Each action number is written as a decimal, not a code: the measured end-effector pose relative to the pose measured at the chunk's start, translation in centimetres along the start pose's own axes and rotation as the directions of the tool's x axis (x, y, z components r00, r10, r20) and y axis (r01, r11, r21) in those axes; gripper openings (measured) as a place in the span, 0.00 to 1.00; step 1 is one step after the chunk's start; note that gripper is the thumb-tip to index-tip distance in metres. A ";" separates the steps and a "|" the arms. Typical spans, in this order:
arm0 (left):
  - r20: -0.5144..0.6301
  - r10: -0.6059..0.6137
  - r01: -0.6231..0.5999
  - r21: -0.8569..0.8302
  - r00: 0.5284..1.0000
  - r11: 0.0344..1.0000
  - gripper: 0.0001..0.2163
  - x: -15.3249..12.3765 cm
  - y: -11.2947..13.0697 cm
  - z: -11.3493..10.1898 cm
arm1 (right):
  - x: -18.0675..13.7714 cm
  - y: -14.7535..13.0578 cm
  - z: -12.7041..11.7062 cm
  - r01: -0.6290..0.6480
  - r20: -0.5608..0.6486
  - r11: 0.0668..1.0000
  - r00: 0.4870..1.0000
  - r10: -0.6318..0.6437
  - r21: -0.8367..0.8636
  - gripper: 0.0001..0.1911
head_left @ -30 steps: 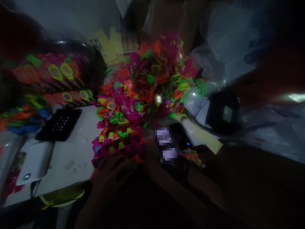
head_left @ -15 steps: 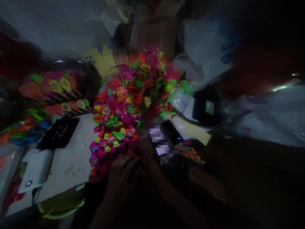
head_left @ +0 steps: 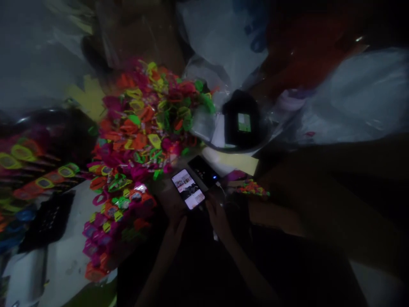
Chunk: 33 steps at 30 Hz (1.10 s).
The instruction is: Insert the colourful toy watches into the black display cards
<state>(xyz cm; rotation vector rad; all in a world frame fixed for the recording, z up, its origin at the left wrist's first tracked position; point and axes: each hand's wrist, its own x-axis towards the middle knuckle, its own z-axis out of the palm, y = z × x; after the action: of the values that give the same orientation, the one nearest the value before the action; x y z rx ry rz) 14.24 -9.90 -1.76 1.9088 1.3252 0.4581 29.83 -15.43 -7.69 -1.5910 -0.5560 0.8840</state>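
A lit phone (head_left: 188, 189) lies tilted on the dark surface in front of me. Just below its lower left edge is my left hand (head_left: 175, 231), fingers loosely apart and nothing visible in them. My right hand (head_left: 218, 214) is by the phone's lower right corner, its fingers stretched forward; whether they touch it is too dark to tell. Beside the phone lies a black power bank (head_left: 203, 171) with a small blue light and a white cable (head_left: 221, 189). Left of the hands sit rows of colourful toy watches (head_left: 110, 217).
A large heap of toy watches (head_left: 140, 123) rises behind the phone. A dark round basin (head_left: 244, 145) with a clear bag stands at back right, a yellow card (head_left: 238, 161) before it. Further left are a black tray (head_left: 49, 221) and a white tabletop (head_left: 70, 247).
My view has swung right, so the watches sit further left. My hands have come away from the toy watch rows and apart from each other, to the near end of the phone.
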 end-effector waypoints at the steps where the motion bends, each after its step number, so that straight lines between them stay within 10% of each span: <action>1: -0.002 0.010 -0.010 0.030 1.000 0.999 0.17 1.2 0.1 0.0 | 0.0 -0.1 0.2 -0.012 0.015 0.999 1.000 0.012 0.048 0.24; 11: -0.010 0.113 -0.108 0.227 0.994 0.968 0.18 10.3 0.9 2.0 | 0.7 -1.9 -0.2 0.002 0.112 0.987 0.994 -0.021 0.163 0.19; 25: 0.138 0.143 -0.185 0.371 0.980 0.910 0.16 9.6 0.6 3.4 | 0.8 -1.5 -1.5 -0.057 0.179 0.981 0.984 0.024 0.185 0.14; 33: 0.126 0.166 -0.203 0.389 0.978 0.898 0.16 1.6 3.1 -0.2 | 0.5 -1.3 -1.7 -0.012 0.165 0.997 0.986 -0.001 0.076 0.16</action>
<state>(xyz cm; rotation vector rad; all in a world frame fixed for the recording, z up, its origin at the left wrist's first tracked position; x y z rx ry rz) 16.75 -8.99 0.51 2.3799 1.2531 0.1951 31.61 -15.76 -6.48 -1.4585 -0.6270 1.0361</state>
